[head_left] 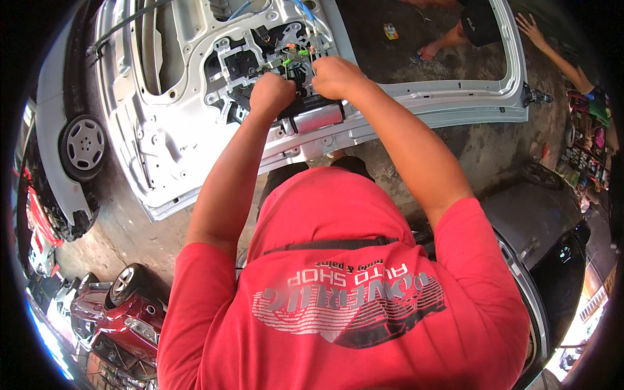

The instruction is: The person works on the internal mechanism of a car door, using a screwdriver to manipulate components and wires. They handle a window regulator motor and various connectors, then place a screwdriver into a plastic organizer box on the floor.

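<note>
A silver-white vehicle door [175, 140] lies flat in front of me, its inner side up. In its middle cutout sits a black and silver mechanism [237, 62] with small green and orange clips [286, 63]. My left hand [272, 95] is closed in a fist over the near part of this mechanism. Close to its right, my right hand [335, 78] is closed with its fingers at the mechanism's right side. My fingers hide whatever they grip. A silver rounded part [318, 119] lies just below my hands, and blue cables [300, 9] run above them.
The door's window frame [455, 86] extends right. Beyond it are another person's foot [429, 52] and, far right, an outstretched hand [532, 29]. A silver car [55, 123] stands left, a red car [130, 315] lower left, a dark car [530, 208] at right.
</note>
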